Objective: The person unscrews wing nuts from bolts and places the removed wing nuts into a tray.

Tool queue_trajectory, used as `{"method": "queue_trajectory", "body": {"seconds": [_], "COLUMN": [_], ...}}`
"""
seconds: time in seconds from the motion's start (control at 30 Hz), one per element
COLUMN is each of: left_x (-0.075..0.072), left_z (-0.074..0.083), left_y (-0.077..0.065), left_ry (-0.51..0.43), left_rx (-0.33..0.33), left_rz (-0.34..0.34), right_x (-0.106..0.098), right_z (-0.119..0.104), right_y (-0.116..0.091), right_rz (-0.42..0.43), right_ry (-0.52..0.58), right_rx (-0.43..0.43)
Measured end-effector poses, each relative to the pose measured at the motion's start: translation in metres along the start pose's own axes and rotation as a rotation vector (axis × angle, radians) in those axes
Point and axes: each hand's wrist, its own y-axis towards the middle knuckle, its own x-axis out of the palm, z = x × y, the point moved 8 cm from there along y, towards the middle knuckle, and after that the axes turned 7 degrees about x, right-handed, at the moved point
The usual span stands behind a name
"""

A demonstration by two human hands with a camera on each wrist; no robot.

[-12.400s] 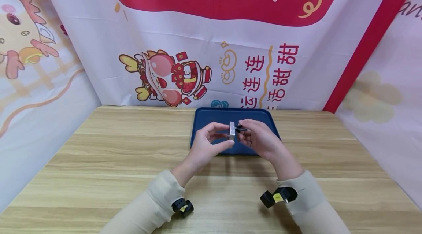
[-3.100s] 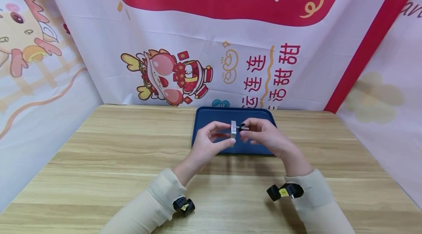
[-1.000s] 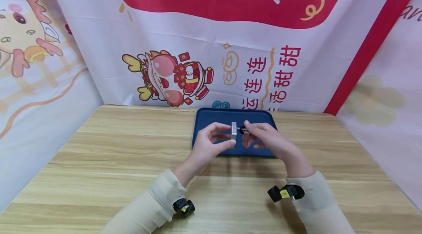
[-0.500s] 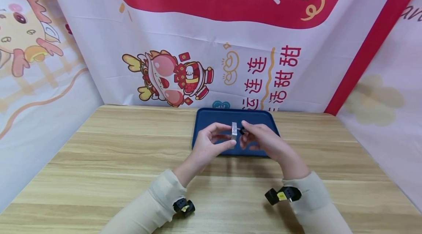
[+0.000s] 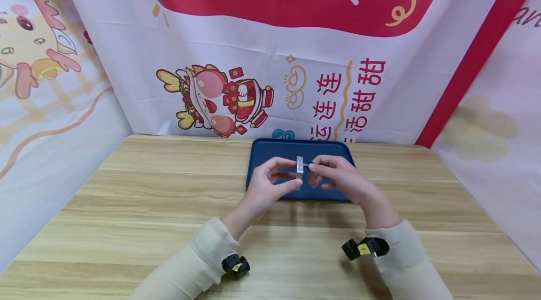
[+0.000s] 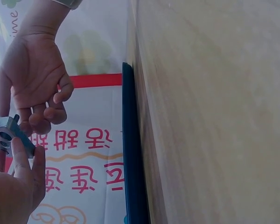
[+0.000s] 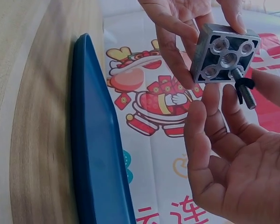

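Note:
My left hand (image 5: 263, 185) holds a square silver metal block (image 7: 226, 55) by its edges, thumb below and fingers above, over the tray. Several round holes show in the block's face in the right wrist view. A threaded bolt (image 7: 250, 100) stands out from one corner hole, with a black wing nut (image 7: 245, 83) around it. My right hand (image 5: 344, 180) pinches at the black wing nut, thumb on one side and forefinger on the other; its other fingers are loosely curled below. In the left wrist view the block (image 6: 10, 132) sits between both hands.
A dark blue tray (image 5: 258, 150) lies at the back of the wooden table (image 5: 169, 206), under the hands. A printed white and red cloth (image 5: 236, 37) hangs right behind it. A black wrist camera (image 5: 352, 249) is strapped to the right sleeve.
My right hand's thumb and fingers have shifted around the black wing nut, turning back and forth between frames. The left hand and the block stay nearly in place.

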Motion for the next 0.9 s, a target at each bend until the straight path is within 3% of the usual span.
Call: {"method": "queue_trajectory", "body": {"seconds": [0.53, 0.9], "left_x": [0.0, 0.001], "left_z": [-0.002, 0.0], "left_y": [0.0, 0.0], "left_ry": [-0.014, -0.01], "left_rx": [-0.008, -0.002], "left_rz": [0.006, 0.006], "right_x": [-0.008, -0.009], "right_z": [-0.005, 0.002], "right_y": [-0.003, -0.002], "right_rz": [0.055, 0.093], "right_ry": [-0.093, -0.058], "right_rx": [-0.081, 0.075]}}
